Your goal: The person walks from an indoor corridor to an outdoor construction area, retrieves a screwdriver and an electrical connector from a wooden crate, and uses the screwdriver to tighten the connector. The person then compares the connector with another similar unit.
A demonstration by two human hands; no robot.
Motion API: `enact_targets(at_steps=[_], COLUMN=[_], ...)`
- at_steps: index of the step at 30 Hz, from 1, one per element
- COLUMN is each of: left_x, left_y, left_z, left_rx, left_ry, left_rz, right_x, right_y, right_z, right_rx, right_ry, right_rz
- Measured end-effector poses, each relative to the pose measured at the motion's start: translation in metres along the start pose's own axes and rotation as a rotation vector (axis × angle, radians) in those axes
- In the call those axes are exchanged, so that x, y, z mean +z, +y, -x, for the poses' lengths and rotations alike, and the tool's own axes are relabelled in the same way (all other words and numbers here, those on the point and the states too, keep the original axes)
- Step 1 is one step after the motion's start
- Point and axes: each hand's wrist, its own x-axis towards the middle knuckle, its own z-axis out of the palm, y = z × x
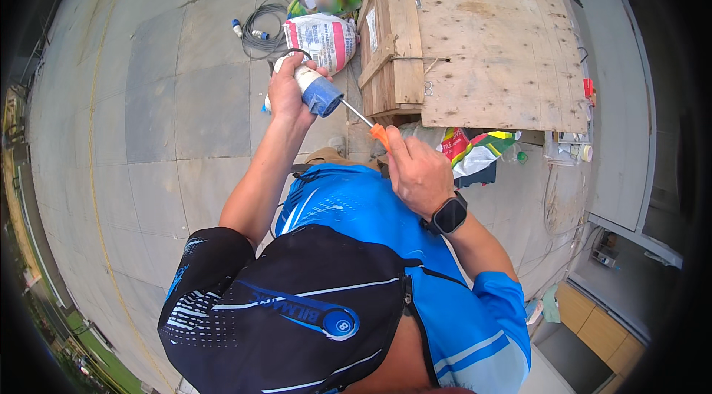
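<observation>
My left hand [291, 91] is wrapped round a blue and white industrial power plug [320, 96], held up in front of my body and tilted toward the right. A dark cable runs from its white end, behind my fingers. My right hand [423, 175] grips a screwdriver [380, 134] by its orange handle. The metal shaft points up and left, and its tip is at the plug's blue open end. Whether the tip sits on a screw cannot be seen. On my right wrist is a dark smartwatch [449, 214].
A large wooden crate [497, 38] stands ahead to the right. Beside it lie a white and pink sack [322, 42] and a coiled grey cable [265, 23] with blue and white connectors. A colourful bag [478, 149] lies at the crate's near edge. Grey tiles [156, 120] cover the floor.
</observation>
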Motion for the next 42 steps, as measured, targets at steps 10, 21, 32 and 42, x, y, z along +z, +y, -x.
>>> enact_targets(at_steps=[10, 21, 32, 42], left_x=[-0.007, -0.005, -0.005, 0.004], left_y=[-0.001, -0.006, -0.004, 0.002], left_z=[-0.010, -0.015, -0.011, -0.001], left_rx=[-0.102, -0.032, -0.058, 0.052], left_ry=[-0.070, -0.085, 0.002, -0.093], left_rz=[0.053, 0.042, 0.079, 0.101], right_x=[-0.010, -0.021, -0.013, -0.034], right_y=[0.025, -0.003, 0.000, -0.009], right_z=[0.007, 0.006, 0.005, -0.007], right_rx=[0.616, 0.703, 0.068, 0.671], right_ry=[-0.459, -0.087, 0.198, -0.115], right_rz=[-1.611, -1.123, -0.142, -1.350])
